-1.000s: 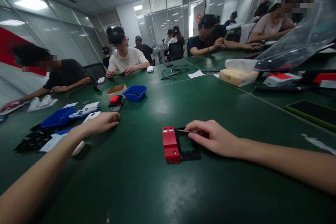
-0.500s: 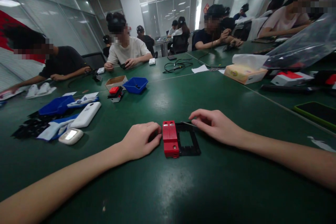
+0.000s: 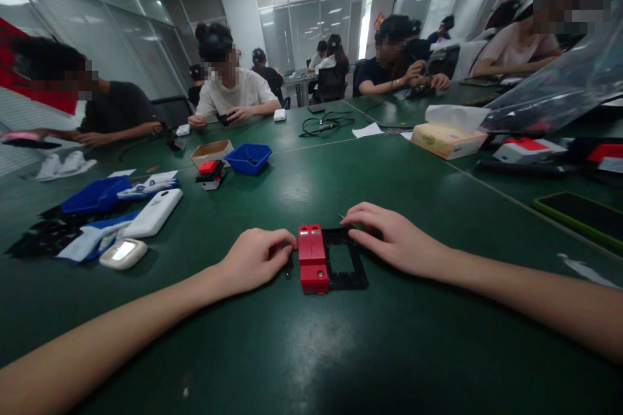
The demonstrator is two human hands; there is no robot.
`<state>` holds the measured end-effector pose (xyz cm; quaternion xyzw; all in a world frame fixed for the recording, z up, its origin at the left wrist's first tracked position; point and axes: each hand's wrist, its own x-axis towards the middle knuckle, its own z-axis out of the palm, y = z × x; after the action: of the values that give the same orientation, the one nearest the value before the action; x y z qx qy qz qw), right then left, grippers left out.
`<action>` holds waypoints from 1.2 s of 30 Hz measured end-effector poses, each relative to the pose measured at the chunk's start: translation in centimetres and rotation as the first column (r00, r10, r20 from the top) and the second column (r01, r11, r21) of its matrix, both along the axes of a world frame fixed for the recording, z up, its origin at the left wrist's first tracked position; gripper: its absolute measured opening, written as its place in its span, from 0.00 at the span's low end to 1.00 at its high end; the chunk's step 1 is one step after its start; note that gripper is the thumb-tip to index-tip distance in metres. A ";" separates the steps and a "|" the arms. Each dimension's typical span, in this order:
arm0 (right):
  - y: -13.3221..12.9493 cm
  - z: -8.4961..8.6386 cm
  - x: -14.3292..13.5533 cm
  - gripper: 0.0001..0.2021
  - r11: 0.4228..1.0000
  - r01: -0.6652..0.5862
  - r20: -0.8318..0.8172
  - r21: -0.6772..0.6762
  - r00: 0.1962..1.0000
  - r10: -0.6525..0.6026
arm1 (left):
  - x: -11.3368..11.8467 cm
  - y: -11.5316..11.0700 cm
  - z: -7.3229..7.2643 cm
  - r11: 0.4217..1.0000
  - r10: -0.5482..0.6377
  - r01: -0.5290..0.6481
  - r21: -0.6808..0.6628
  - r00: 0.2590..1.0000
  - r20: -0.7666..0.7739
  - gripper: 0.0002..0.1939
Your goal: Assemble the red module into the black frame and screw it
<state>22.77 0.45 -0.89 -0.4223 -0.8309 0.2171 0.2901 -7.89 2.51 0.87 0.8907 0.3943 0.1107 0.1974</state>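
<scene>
A red block (image 3: 311,259) joined to a flat black frame (image 3: 346,267) lies on the green table (image 3: 302,350) in front of me. My left hand (image 3: 256,260) is curled against the block's left side, its fingertips pinching a small black part (image 3: 289,268). Resting on the frame's far right corner, my right hand (image 3: 395,241) holds a thin metal tool (image 3: 342,216) whose tip pokes out to the left of the fingers.
At left lie white devices (image 3: 153,213), a small white unit (image 3: 122,253), blue trays (image 3: 92,194) and black parts. Farther back stand a blue bin (image 3: 250,157) and a cardboard box (image 3: 211,151). A tissue box (image 3: 448,139) and a green-edged phone (image 3: 581,211) are at right. Other people sit around the table.
My left hand came back from the white devices at left to the red block, bringing a small dark part. My right hand stayed on the frame, shifting slightly.
</scene>
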 end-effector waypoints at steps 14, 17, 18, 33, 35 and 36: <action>0.0 0.1 -0.2 0.14 1.000 -0.001 0.128 -0.020 0.992 0.004 | 1.4 -2.0 0.4 0.997 -0.015 0.031 -0.071 0.977 0.211 0.55; -0.1 0.2 -0.3 0.13 1.000 0.000 0.141 -0.019 0.990 0.002 | 2.1 -2.6 0.3 0.999 -0.004 0.013 -0.042 0.977 0.214 0.48; -0.1 0.2 -0.3 0.12 1.000 -0.001 0.146 -0.021 0.989 0.004 | 2.2 -2.7 0.2 0.999 -0.031 0.036 -0.017 0.969 0.243 0.46; -0.1 0.2 -0.2 0.11 0.999 -0.048 0.178 -0.018 0.983 0.050 | 1.4 -3.0 -0.5 0.897 -0.363 0.237 0.373 0.876 0.317 0.43; -0.2 0.2 -0.2 0.12 0.999 -0.051 0.176 -0.015 0.983 0.053 | 1.4 -3.0 -0.5 0.895 -0.355 0.222 0.387 0.881 0.314 0.42; -0.2 0.2 -0.2 0.12 0.999 -0.052 0.173 -0.014 0.983 0.054 | 1.4 -3.0 -0.5 0.892 -0.349 0.211 0.400 0.883 0.313 0.41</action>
<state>22.59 0.23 -0.69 -0.4187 -0.8629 0.1909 0.2087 -6.50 -0.52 0.40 0.9215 0.1875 0.3185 0.1196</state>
